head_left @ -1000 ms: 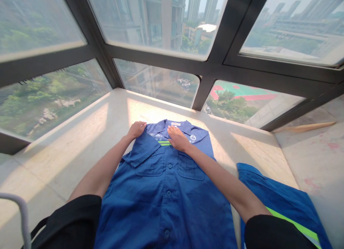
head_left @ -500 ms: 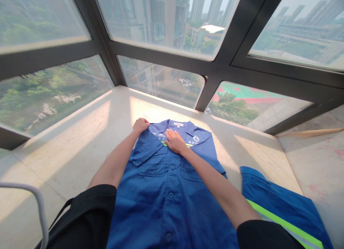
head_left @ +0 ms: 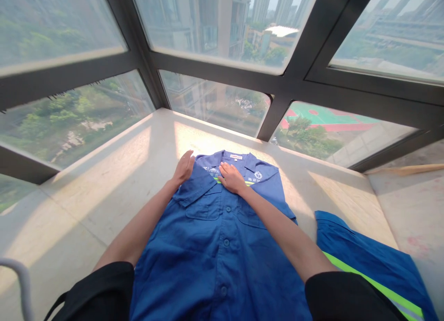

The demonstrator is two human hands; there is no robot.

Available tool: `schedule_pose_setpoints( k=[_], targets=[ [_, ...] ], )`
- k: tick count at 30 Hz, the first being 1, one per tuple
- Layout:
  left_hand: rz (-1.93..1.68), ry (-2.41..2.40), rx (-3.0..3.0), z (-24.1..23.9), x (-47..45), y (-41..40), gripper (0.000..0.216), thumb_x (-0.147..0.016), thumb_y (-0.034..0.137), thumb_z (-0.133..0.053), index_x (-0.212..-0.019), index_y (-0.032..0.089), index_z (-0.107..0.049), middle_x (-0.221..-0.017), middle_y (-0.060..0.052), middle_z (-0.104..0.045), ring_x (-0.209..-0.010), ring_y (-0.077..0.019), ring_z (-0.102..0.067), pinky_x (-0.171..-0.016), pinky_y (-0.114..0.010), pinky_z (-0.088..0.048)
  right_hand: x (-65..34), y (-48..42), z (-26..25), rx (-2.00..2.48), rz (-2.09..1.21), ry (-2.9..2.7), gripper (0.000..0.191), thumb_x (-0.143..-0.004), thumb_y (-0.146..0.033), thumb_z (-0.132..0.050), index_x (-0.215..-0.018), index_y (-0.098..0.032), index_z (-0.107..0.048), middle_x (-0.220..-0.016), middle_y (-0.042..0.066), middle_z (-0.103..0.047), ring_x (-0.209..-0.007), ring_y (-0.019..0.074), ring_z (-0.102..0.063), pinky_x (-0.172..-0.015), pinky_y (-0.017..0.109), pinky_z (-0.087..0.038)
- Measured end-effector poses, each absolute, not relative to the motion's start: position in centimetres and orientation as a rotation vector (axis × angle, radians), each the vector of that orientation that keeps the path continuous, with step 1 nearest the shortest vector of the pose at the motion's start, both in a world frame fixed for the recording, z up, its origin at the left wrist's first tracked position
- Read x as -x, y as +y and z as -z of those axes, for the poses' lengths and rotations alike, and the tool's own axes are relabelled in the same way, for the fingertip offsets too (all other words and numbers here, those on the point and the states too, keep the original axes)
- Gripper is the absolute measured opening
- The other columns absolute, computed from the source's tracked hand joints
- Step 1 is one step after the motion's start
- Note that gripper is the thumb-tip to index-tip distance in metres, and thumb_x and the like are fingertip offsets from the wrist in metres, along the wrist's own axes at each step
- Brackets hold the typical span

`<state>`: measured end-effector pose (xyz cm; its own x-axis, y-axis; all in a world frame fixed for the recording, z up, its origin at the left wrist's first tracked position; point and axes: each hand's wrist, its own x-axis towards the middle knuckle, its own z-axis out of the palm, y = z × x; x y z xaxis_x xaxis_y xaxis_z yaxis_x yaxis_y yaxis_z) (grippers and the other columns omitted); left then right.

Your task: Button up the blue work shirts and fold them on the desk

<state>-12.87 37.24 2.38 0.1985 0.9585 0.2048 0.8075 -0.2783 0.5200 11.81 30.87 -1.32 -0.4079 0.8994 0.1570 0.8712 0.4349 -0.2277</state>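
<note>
A blue button-up work shirt (head_left: 222, 247) lies flat, front side up, on a pale stone window ledge (head_left: 104, 187), its collar pointing at the glass. My left hand (head_left: 183, 167) rests on the shirt's left shoulder edge, fingers stretched out and flat. My right hand (head_left: 231, 177) presses flat on the chest just below the collar, over a yellow-green reflective stripe, with its fingers extended. Neither hand holds anything.
A second blue garment with a yellow-green stripe (head_left: 364, 265) lies to the right of the shirt. Dark-framed windows (head_left: 277, 108) close in the ledge at the back and left. A curved grey metal tube (head_left: 21, 284) shows at the lower left.
My left hand has let go of the shoulder edge it was gripping and now lies open on it. My right hand stays flat on the chest. The camera has shifted slightly.
</note>
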Motion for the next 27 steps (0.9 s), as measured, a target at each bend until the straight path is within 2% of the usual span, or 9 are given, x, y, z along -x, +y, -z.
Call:
schedule_pose_setpoints(
  k=[3, 6, 9, 11, 16, 22, 27],
  targets=[
    [-0.677, 1.815, -2.003, -2.8, 15.8, 36.0, 0.046, -0.094, 0.025, -0.031, -0.129, 0.010, -0.056, -0.140, -0.013, -0.056, -0.134, -0.0218, -0.047, -0.116, -0.038, -0.034, -11.4, 30.8, 1.0, 1.595, -0.126, -2.428, 0.053, -0.099, -0.036, -0.040, -0.144, -0.009, -0.043, -0.155, 0.017, -0.035, -0.144, 0.0288, -0.030, -0.118, 0.050, -0.022],
    [-0.613, 1.866, -1.925, -3.1, 19.0, 33.4, 0.042, -0.084, 0.018, -0.041, -0.119, 0.012, -0.064, -0.123, -0.012, -0.068, -0.116, -0.0237, -0.061, -0.106, -0.038, -0.045, -10.3, 30.3, 0.2, 1.704, -0.039, -2.386, 0.051, -0.098, -0.030, -0.041, -0.143, -0.005, -0.043, -0.153, 0.022, -0.036, -0.143, 0.0323, -0.032, -0.117, 0.054, -0.020],
    [-0.580, 1.849, -1.888, -3.2, 21.2, 30.0, 0.045, -0.075, 0.019, -0.050, -0.116, 0.014, -0.066, -0.118, -0.009, -0.070, -0.106, -0.0215, -0.066, -0.094, -0.032, -0.053, -8.1, 29.1, -0.9, 1.702, 0.030, -2.380, 0.050, -0.095, -0.015, -0.036, -0.143, -0.001, -0.042, -0.154, 0.024, -0.034, -0.144, 0.0335, -0.029, -0.118, 0.053, -0.018],
    [-0.554, 1.830, -1.882, -3.2, 21.8, 27.9, 0.046, -0.074, 0.023, -0.054, -0.117, 0.015, -0.067, -0.120, -0.008, -0.069, -0.106, -0.0213, -0.066, -0.089, -0.030, -0.055, -5.8, 28.0, -1.6, 1.548, 0.016, -2.450, 0.053, -0.093, -0.012, -0.038, -0.145, -0.002, -0.039, -0.155, 0.022, -0.032, -0.146, 0.0319, -0.026, -0.119, 0.051, -0.019],
    [-0.486, 1.843, -1.910, -3.1, 21.6, 25.3, 0.038, -0.075, 0.021, -0.055, -0.108, 0.022, -0.073, -0.111, -0.002, -0.073, -0.096, -0.0185, -0.068, -0.092, -0.029, -0.052, -0.4, 25.6, -1.7, 1.116, -0.092, -2.656, 0.056, -0.094, -0.030, -0.050, -0.147, -0.014, -0.040, -0.158, 0.015, -0.031, -0.148, 0.0287, -0.023, -0.119, 0.049, -0.021],
    [-0.508, 2.065, -1.826, -2.7, 21.1, 24.3, 0.028, -0.080, 0.023, -0.051, -0.091, 0.023, -0.077, -0.098, -0.005, -0.075, -0.095, -0.0217, -0.067, -0.087, -0.030, -0.051, -0.4, 25.8, -0.6, 1.275, -0.168, -2.700, 0.052, -0.100, -0.045, -0.041, -0.144, -0.016, -0.046, -0.153, 0.013, -0.041, -0.143, 0.0279, -0.035, -0.115, 0.049, -0.029],
    [-0.535, 2.222, -1.682, -2.3, 19.9, 23.7, 0.025, -0.082, 0.029, -0.049, -0.086, 0.023, -0.074, -0.099, -0.006, -0.074, -0.097, -0.0246, -0.066, -0.080, -0.032, -0.050, -2.0, 26.5, -1.8, 1.387, -0.113, -2.643, 0.049, -0.101, -0.043, -0.038, -0.139, -0.013, -0.049, -0.143, 0.016, -0.053, -0.131, 0.0281, -0.049, -0.104, 0.043, -0.042]
  ],
)
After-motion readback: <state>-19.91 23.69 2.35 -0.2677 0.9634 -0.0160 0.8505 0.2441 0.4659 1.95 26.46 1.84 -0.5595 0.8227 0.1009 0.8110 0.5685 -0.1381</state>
